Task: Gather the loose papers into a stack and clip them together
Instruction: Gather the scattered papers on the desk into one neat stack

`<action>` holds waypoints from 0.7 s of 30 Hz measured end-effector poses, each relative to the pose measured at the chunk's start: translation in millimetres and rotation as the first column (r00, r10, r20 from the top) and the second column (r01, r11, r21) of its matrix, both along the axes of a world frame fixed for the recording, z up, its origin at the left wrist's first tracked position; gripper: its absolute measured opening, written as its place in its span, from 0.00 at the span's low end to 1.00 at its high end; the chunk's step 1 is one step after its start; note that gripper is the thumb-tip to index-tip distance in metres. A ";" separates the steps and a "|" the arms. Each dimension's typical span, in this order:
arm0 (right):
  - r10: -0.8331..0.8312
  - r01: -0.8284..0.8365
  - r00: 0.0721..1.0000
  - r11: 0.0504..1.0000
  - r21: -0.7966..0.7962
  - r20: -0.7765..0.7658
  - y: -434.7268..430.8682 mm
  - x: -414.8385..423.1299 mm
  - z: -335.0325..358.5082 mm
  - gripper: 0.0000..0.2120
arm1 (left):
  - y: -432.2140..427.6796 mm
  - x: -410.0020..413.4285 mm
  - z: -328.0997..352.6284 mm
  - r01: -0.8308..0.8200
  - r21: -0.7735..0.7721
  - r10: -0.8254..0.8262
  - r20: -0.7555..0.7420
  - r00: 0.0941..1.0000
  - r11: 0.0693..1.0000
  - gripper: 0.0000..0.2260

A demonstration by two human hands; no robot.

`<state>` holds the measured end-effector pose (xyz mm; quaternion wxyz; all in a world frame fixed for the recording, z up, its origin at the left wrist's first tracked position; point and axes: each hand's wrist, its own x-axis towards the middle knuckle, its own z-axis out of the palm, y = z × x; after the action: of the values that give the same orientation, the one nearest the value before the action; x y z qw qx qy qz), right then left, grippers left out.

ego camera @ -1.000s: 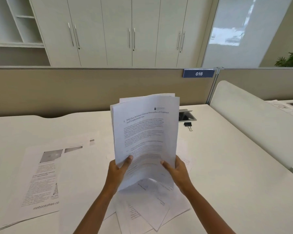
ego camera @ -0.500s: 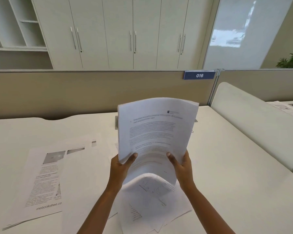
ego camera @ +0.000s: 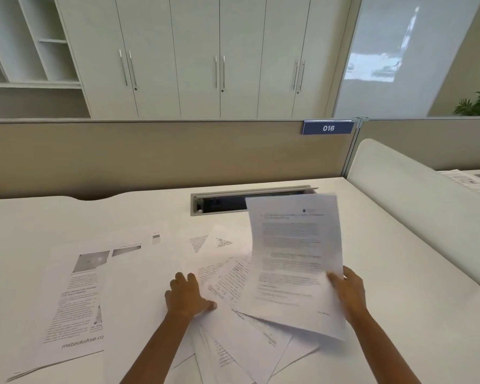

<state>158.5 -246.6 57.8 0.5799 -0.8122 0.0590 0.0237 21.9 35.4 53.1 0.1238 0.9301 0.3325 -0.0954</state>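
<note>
My right hand [ego camera: 348, 295] grips a stack of printed papers [ego camera: 294, 256] by its right edge, thumb on the top sheet. The stack is tilted up over the right of the desk. My left hand [ego camera: 187, 296] lies palm down on a fan of loose papers [ego camera: 233, 339] spread on the white desk [ego camera: 399, 314] in front of me, fingers bent, thumb pointing right. More printed sheets [ego camera: 75, 295] lie flat at the left. No clip shows in this view.
A cable slot [ego camera: 222, 202] is open in the desk behind the papers. A beige partition [ego camera: 164, 156] with a "016" plate closes the back. At the right stands a white curved divider [ego camera: 416, 195].
My left hand has let go of the stack and dropped onto the loose papers. My right hand alone has carried the stack to the right and lower. The view has tilted down.
</note>
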 end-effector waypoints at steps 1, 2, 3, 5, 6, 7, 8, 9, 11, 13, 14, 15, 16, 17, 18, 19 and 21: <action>-0.005 0.005 1.000 1.000 -0.018 -0.026 -3.1 -0.9 -4.1 0.12 | -0.8 1.6 1.0 -0.013 0.011 0.013 -0.006 1.000 1.000 0.38; -0.010 0.008 0.999 1.000 -0.028 -0.050 -5.3 -2.4 -8.3 0.13 | -1.5 3.1 2.0 -0.026 0.008 0.026 -0.009 1.000 1.000 0.38; -0.013 0.011 0.997 0.999 -0.034 -0.075 -6.6 -4.1 -12.6 0.14 | -2.1 4.3 2.8 -0.037 -0.009 0.037 -0.007 0.999 0.999 0.37; -0.010 0.006 0.992 0.999 -0.034 -0.126 -7.4 -7.9 -20.1 0.15 | -4.1 5.6 1.9 -0.063 -0.090 0.065 0.020 0.998 0.994 0.35; -0.005 0.000 0.989 0.999 -0.035 -0.149 -7.3 -9.9 -23.2 0.15 | -5.5 5.6 0.6 -0.073 -0.141 0.080 0.039 0.996 0.987 0.33; 0.000 -0.007 0.986 0.999 -0.041 -0.169 -6.8 -12.0 -25.1 0.15 | -7.3 4.7 0.3 -0.080 -0.184 0.091 0.052 0.995 0.980 0.31; 0.004 -0.012 0.983 0.999 -0.044 -0.183 -6.3 -13.3 -26.3 0.15 | -8.7 3.5 0.6 -0.078 -0.213 0.095 0.070 0.993 0.974 0.29; 0.006 -0.014 0.981 0.999 -0.042 -0.194 -5.4 -14.7 -26.3 0.14 | -9.5 1.7 1.6 -0.075 -0.232 0.100 0.100 0.990 0.970 0.26; 0.008 -0.015 0.980 0.999 -0.032 -0.197 -3.7 -16.2 -25.5 0.13 | -9.5 -1.6 6.1 -0.086 -0.274 0.153 0.234 0.960 0.958 0.21; 0.019 -0.021 0.980 1.000 -0.005 -0.196 -1.2 -16.2 -23.4 0.12 | -9.0 -4.9 19.8 -0.134 -0.267 0.249 0.460 0.852 0.954 0.17; 0.030 -0.027 0.980 0.999 0.017 -0.197 0.5 -16.9 -22.1 0.12 | -9.5 -6.4 31.0 -0.159 -0.239 0.274 0.590 0.759 0.958 0.14; 0.045 -0.038 0.979 0.998 0.041 -0.197 2.6 -18.2 -21.0 0.11 | -10.7 -8.1 45.1 -0.172 -0.206 0.268 0.714 0.647 0.963 0.11; 0.063 -0.050 0.979 0.996 0.070 -0.192 5.0 -19.8 -20.2 0.10 | -12.4 -9.1 60.6 -0.170 -0.162 0.229 0.817 0.529 0.972 0.09; 0.080 -0.062 0.979 0.993 0.100 -0.186 7.6 -21.6 -19.7 0.09 | -14.6 -9.8 76.2 -0.166 -0.105 0.168 0.890 0.425 0.980 0.08; 0.097 -0.074 0.978 0.989 0.131 -0.182 10.8 -23.2 -19.4 0.09 | -17.4 -10.7 91.5 -0.163 -0.040 0.094 0.935 0.341 0.986 0.07; 0.116 -0.087 0.977 0.983 0.163 -0.180 14.2 -25.2 -19.0 0.09 | -21.2 -11.6 104.5 -0.156 0.026 0.019 0.960 0.280 0.987 0.06; 0.159 -0.117 0.970 0.968 0.222 -0.183 22.5 -30.1 -17.9 0.10 | -32.4 -13.2 120.9 -0.121 0.167 -0.137 0.965 0.224 0.979 0.04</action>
<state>128.4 -224.1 39.9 0.6503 -0.7422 0.0571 0.1515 8.7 3.1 174.0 0.2065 0.7951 0.1858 0.5392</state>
